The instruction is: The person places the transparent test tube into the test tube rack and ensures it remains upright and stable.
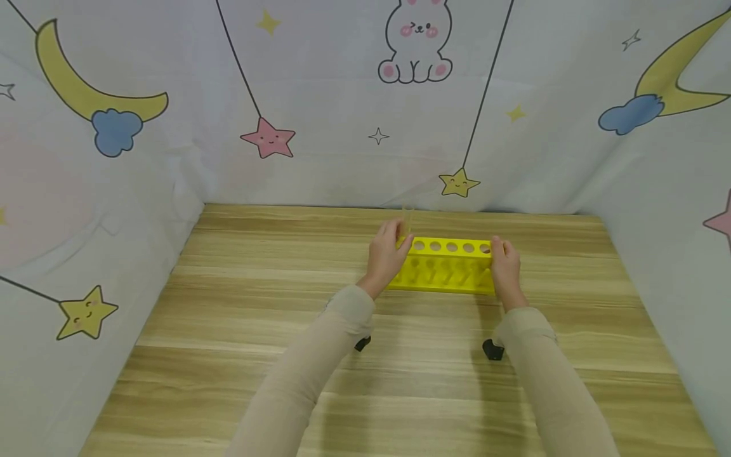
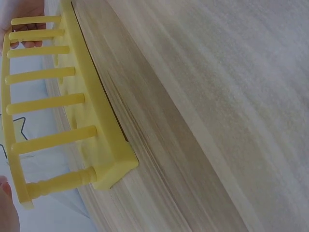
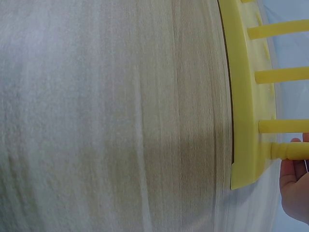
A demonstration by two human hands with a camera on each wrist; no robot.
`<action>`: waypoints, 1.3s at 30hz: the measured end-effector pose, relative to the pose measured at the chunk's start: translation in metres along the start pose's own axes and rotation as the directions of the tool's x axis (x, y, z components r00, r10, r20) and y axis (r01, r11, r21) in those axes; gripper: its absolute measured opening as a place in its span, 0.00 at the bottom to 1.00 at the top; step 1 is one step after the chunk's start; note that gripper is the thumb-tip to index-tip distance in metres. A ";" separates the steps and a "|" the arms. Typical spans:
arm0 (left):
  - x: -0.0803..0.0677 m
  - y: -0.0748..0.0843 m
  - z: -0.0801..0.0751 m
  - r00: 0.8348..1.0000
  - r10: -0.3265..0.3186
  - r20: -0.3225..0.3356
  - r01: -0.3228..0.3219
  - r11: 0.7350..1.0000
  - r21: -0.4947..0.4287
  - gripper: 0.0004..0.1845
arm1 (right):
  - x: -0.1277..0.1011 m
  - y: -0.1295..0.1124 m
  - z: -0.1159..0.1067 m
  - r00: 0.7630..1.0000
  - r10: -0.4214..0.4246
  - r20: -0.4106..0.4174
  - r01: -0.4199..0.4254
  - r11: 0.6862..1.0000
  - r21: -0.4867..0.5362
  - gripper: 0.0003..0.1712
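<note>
Both hands gripped rack [image 1: 447, 266] ends.
Left hand [image 1: 388, 254], right hand [image 1: 505, 265] clasped it on counter [image 1: 400, 381]; next likely needs an even lift.

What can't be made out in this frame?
- Head view: the left hand and right hand cover both ends of the yellow rack, hiding their fingertips.
- Head view: a faint clear tube above the rack's left end, too faint to confirm.
- Wrist views: frame edges cut off the hands.

Head high; wrists beside rack [image 1: 448, 270]
</note>
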State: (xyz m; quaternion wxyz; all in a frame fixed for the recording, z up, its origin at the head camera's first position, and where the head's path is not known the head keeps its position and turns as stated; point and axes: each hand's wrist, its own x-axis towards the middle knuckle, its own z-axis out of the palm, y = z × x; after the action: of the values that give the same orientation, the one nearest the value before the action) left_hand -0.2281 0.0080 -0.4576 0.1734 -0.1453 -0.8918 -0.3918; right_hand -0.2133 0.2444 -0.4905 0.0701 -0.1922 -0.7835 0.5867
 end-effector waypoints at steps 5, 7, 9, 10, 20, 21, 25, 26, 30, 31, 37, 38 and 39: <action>0.001 0.001 -0.002 1.000 -0.023 0.016 0.023 1.000 0.004 0.16 | 0.001 0.000 0.000 1.000 -0.007 0.000 0.007 1.000 -0.005 0.23; 0.001 0.002 -0.002 0.999 -0.039 0.026 0.039 0.999 0.006 0.17 | 0.001 0.000 0.000 1.000 -0.003 0.003 0.003 1.000 -0.006 0.23; 0.002 0.002 -0.003 0.998 -0.052 0.032 0.052 0.999 0.011 0.20 | 0.001 0.000 0.000 1.000 0.003 0.001 -0.003 1.000 -0.008 0.23; 0.002 0.002 -0.003 0.998 -0.057 0.035 0.056 0.998 0.015 0.21 | 0.000 0.000 0.000 1.000 0.006 0.000 -0.006 1.000 -0.009 0.23; 0.001 -0.002 -0.003 0.996 -0.052 0.069 0.052 0.999 -0.001 0.35 | 0.001 0.000 0.000 1.000 0.019 -0.004 -0.019 1.000 -0.023 0.22; 0.001 -0.003 -0.003 0.996 -0.051 0.072 0.051 0.999 -0.003 0.35 | 0.001 0.000 0.000 1.000 0.019 -0.002 -0.019 1.000 -0.023 0.22; -0.001 -0.005 -0.003 0.996 -0.048 0.076 0.048 0.999 0.003 0.36 | 0.000 -0.002 -0.001 1.000 0.019 0.008 -0.019 1.000 -0.014 0.22; -0.001 -0.006 -0.003 0.996 -0.046 0.076 0.046 0.999 0.012 0.37 | 0.000 -0.002 -0.001 1.000 0.018 0.011 -0.018 1.000 -0.010 0.22; -0.003 -0.007 -0.004 0.996 -0.044 0.076 0.041 0.999 0.035 0.37 | -0.001 -0.003 0.000 1.000 0.019 0.011 -0.019 1.000 0.004 0.21; -0.003 -0.007 -0.005 0.996 -0.045 0.079 0.042 0.998 0.040 0.38 | -0.001 -0.003 0.000 1.000 0.021 0.009 -0.021 1.000 0.003 0.21; -0.005 -0.008 -0.008 0.989 -0.088 0.118 0.084 0.996 0.040 0.38 | 0.000 -0.002 0.001 1.000 0.028 -0.007 -0.028 1.000 0.000 0.21; -0.006 -0.009 -0.008 0.988 -0.092 0.121 0.089 0.995 0.036 0.38 | 0.000 -0.002 0.001 0.999 0.030 -0.010 -0.030 1.000 0.002 0.21; -0.006 -0.010 -0.008 0.987 -0.096 0.126 0.093 0.995 0.034 0.38 | 0.000 -0.002 0.001 0.999 0.031 -0.012 -0.031 1.000 0.002 0.21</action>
State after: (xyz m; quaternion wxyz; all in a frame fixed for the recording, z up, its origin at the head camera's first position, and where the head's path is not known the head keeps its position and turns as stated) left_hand -0.2248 -0.0051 -0.4614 0.0992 -0.1251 -0.9124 -0.3768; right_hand -0.2142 0.2431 -0.4889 0.0659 -0.2078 -0.7795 0.5872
